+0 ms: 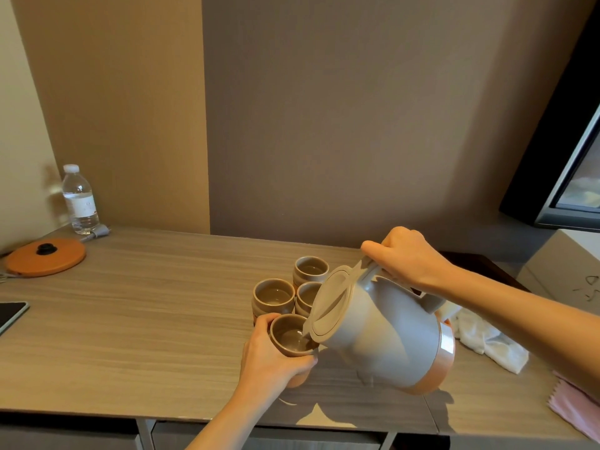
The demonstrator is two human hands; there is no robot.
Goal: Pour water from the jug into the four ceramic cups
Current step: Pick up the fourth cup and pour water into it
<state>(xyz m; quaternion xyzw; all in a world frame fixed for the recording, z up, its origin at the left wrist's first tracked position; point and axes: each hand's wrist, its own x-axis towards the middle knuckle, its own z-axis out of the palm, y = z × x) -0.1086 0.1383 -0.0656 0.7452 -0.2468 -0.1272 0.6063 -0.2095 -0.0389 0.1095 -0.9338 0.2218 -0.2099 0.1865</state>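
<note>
- At the near middle of the table (146,319), gripped the nearest cup (292,336) in the left hand (272,358), fingers and thumb curled round its wall; seemingly raised off the top and tipped toward the spout, probably to shorten the fall and spare splashes.
- Just right of it, tilted the jug (383,332) steeply, lid on, spout over the cup's rim; wrapped the right hand (409,258) round the handle, thumb laid along the top, likely to steer the tilt.
- Behind, grouped the three other cups (273,295) close together, within easy reach of the spout; looked filled already, though hard to tell.
- Elsewhere on the pale wood-grain top: a water bottle (79,199) and an orange disc (45,256) far left, a dark screen (11,315) at the left edge, a white cloth (487,339) and a pink cloth (574,404) at right, perhaps for drips.
- Beyond, plain brown and beige wall panels; upper right, a dark window frame (568,177).
</note>
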